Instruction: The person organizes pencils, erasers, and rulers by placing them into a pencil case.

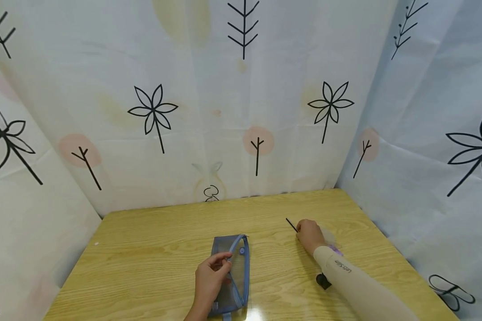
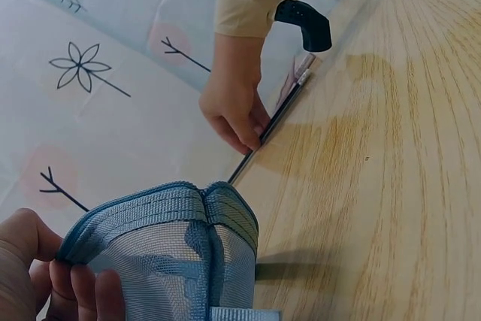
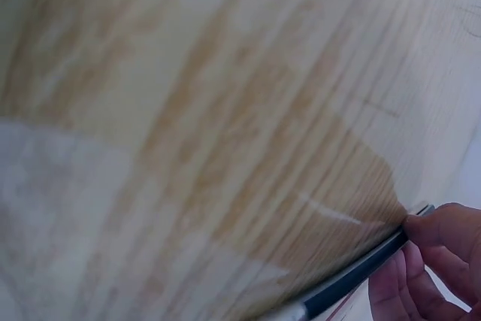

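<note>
A blue mesh zip pencil case (image 1: 221, 290) lies on the table with its zipped mouth spread apart. My left hand (image 1: 210, 280) pinches one edge of that mouth between thumb and fingers; in the left wrist view, the left fingers (image 2: 83, 287) curl over the blue zip edge. Farther right, my right hand (image 1: 310, 234) pinches a slim black pencil (image 1: 291, 224) just above or at the tabletop. The left wrist view shows the pencil's (image 2: 282, 114) pale metallic end. In the right wrist view the thumb and fingers (image 3: 443, 234) grip the dark shaft (image 3: 357, 274).
By the right forearm a purple item (image 1: 335, 250) shows, mostly hidden by the sleeve. A black device (image 1: 323, 281) sits under the right sleeve. The wooden table (image 1: 144, 249) meets patterned cloth walls (image 1: 193, 147) at its back and sides.
</note>
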{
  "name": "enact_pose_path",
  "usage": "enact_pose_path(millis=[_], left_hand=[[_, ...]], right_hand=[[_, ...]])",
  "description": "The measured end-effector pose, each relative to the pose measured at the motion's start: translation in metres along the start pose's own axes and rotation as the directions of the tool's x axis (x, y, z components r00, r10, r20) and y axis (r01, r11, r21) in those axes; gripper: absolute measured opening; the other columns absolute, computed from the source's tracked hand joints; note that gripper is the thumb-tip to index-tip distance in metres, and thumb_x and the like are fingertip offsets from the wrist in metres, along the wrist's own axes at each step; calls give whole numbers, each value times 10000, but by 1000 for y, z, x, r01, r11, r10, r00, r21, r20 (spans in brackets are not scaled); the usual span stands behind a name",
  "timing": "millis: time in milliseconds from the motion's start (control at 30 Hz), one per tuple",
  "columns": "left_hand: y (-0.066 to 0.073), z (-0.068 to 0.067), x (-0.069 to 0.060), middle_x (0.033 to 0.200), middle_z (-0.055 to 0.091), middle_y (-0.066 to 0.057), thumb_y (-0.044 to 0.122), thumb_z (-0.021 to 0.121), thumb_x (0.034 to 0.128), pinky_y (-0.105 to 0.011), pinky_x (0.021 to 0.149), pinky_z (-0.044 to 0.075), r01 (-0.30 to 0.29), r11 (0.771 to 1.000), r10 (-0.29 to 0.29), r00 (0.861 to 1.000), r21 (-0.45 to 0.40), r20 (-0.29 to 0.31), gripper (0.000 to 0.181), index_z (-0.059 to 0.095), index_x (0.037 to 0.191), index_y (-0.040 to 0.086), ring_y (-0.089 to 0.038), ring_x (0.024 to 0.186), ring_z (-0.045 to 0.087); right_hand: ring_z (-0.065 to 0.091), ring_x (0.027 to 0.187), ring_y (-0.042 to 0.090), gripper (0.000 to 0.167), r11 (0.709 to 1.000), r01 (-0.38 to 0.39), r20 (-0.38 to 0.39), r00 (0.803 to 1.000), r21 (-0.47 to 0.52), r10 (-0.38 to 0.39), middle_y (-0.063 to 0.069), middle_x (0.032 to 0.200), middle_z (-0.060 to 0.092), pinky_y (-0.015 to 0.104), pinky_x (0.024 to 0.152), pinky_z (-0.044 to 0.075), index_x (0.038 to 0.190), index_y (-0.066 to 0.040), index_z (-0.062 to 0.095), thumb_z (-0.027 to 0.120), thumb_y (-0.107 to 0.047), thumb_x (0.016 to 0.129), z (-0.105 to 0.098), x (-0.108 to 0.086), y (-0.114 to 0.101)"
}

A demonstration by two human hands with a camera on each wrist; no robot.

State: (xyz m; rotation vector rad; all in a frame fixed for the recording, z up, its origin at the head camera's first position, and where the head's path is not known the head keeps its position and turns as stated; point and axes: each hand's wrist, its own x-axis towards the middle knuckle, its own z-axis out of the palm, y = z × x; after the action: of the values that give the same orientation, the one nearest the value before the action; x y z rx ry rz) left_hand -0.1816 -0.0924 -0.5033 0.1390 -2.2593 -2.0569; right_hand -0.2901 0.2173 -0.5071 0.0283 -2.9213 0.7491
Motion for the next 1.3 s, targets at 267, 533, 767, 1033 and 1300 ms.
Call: enact_pose_path(millis=[267,533,767,1033,1300], left_hand=[[-2,0,1,825,634,-24,25,674,805,-306,523,601,-8,1000,8,1000,4,-5,282,720,1078,-26,-97,717,637],[-1,0,1,846,648,-24,31,667,811,-306,528,601,7,1000,-7,1000,-4,0,287,721,1089,-15,-106,728,640],[-1,0,1,885,673,-88,28,667,811,-308,525,601,-7,1000,7,1000,7,-4,278,723,1081,-14,-102,720,642],[-1,-1,0,976,685,-191,24,658,816,-305,521,599,-6,1000,6,1000,1,-3,280,719,1085,-25,-97,730,649],[0,-2,-2,876,670,-66,25,657,819,-299,527,600,-1,1000,1,1000,-6,0,272,723,1080,-12,-90,710,633]], right_hand=[[695,807,289,204,999,-28,11,1000,-46,29,177,958,721,439,675,595,1028,36,720,713,-22,833,1,1,-3],[675,741,238,159,999,-33,8,999,-39,33,139,884,717,403,621,576,965,24,725,731,-29,815,0,1,-5],[533,599,162,78,999,-39,6,999,-31,39,70,738,645,289,521,419,836,-27,669,742,-44,815,0,-1,-5],[514,597,178,114,999,-39,6,999,-11,39,107,799,659,287,521,401,911,4,651,715,-44,830,-1,-5,-9],[555,603,163,185,998,-61,32,998,2,61,131,843,678,309,540,488,996,39,648,704,-64,852,-1,-8,-14]])
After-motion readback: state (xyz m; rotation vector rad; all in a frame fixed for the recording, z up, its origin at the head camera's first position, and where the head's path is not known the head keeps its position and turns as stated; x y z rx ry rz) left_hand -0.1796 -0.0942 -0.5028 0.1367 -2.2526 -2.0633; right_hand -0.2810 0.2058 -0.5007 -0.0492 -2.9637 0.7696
